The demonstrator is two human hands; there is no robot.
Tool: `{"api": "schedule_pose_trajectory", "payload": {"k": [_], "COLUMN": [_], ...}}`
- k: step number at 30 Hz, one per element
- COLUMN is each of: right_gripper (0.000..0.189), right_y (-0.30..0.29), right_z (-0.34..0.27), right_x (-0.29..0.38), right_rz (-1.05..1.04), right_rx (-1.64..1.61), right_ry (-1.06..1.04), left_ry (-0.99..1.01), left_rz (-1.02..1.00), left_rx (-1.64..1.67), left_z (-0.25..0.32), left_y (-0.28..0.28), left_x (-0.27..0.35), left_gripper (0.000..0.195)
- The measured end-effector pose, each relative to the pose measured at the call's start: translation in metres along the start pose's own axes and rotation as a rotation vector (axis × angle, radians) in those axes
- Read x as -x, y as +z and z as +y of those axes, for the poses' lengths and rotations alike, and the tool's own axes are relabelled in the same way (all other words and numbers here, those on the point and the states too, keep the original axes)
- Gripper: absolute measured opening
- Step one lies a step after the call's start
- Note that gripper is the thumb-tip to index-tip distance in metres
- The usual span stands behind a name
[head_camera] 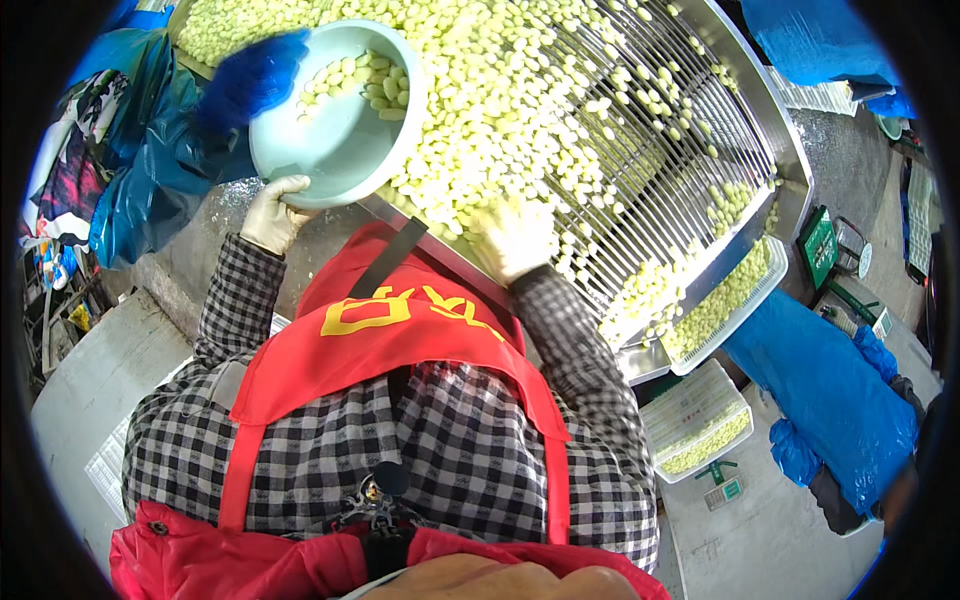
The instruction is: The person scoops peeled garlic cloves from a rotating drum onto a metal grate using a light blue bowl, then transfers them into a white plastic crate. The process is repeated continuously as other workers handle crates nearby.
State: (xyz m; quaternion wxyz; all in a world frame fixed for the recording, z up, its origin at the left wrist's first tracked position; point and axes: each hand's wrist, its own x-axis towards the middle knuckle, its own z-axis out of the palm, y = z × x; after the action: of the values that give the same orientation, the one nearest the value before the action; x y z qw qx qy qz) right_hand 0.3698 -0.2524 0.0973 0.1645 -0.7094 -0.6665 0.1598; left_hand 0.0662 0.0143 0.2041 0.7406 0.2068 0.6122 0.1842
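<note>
My left hand (pixel 276 217), in a pale glove, grips the near rim of a light blue plastic bowl (pixel 322 161), its thumb over the edge. The tilted bowl holds some pale green oval pieces (pixel 390 90), perhaps beans or small fruits. My right hand (pixel 517 234) is among a heap of the same pieces (pixel 472 142) on a metal sorting table (pixel 450 259), near its front edge. Glare and blur hide its fingers, so I cannot tell what they hold. A co-worker's blue-gloved hand (pixel 259 75) is at the bowl's far left side.
Metal bars (pixel 637 187) form the table's right part, with pieces scattered over them. A white basket (pixel 731 307) of pieces sits beneath its right end. Another white basket (pixel 697 424) stands by a scale (pixel 724 491). Blue-sleeved people are at left, right and upper right.
</note>
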Motion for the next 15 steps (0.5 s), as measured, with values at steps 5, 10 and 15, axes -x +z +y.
{"api": "schedule_pose_trajectory", "payload": {"k": [5, 10, 15], "right_gripper": [0.029, 0.036, 0.018], "right_y": [0.037, 0.004, -0.012], "right_z": [0.007, 0.053, 0.048], "right_x": [-0.073, -0.011, 0.008], "right_rz": [-0.153, -0.259, 0.013], "right_rx": [0.155, 0.239, 0.270], "right_ry": [-0.328, -0.071, 0.268], "left_ry": [-0.036, -0.097, -0.051], "left_rz": [-0.037, -0.126, -0.178], "left_rx": [0.018, 0.064, 0.001], "left_z": [-0.006, -0.006, -0.002], "left_y": [0.005, 0.000, 0.001], "left_x": [-0.004, -0.013, -0.020], "left_gripper": [0.036, 0.042, 0.046]}}
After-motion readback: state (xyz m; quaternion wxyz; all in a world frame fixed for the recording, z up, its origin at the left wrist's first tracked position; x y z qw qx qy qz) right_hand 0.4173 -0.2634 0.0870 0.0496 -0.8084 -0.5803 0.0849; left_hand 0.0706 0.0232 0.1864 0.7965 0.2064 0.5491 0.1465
